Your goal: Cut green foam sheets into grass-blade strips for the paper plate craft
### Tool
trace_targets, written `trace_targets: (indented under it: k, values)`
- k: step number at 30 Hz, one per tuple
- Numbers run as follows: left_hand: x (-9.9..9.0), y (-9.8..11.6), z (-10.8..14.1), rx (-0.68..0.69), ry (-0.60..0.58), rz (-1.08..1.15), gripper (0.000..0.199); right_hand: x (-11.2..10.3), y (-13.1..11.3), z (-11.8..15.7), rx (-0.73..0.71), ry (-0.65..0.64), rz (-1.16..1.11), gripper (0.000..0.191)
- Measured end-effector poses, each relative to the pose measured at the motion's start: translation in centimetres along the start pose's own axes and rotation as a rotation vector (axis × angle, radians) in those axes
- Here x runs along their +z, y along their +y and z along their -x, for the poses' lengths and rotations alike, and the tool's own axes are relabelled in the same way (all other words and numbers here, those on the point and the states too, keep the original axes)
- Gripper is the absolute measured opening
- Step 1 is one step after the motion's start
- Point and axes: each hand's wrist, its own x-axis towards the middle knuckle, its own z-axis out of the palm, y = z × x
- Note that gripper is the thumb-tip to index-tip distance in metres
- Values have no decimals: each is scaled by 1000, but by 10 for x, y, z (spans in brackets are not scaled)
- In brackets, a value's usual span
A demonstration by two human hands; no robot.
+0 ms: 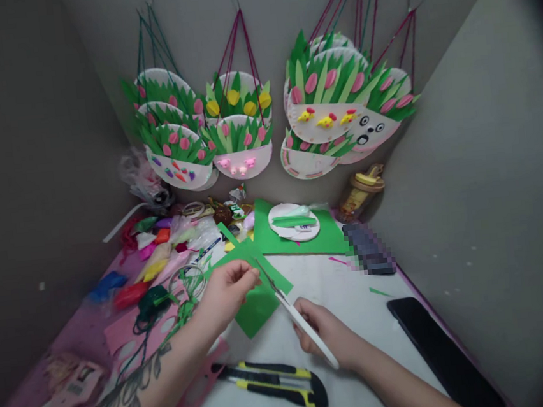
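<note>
My right hand grips a pair of scissors by its white handles. The metal blades point up and away, over green paper in the middle of the table. Beside the blade tips, my left hand is closed in a pinch above the same paper. Whatever lies between its thumb and finger is too small or hidden to make out. A yellow-and-black utility knife lies on the white table surface, nearer to me than both hands.
A white paper plate rests on a green sheet at the back. Phones and a long black object line the right edge. Clay packets, yarn and scraps crowd the left. Decorated plate baskets hang behind.
</note>
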Motion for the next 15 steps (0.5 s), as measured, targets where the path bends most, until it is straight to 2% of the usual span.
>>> trace_targets:
  k: [15]
  values:
    - [0, 0, 1, 4, -40, -28, 28, -3, -3, 3, 26, 19, 57, 24]
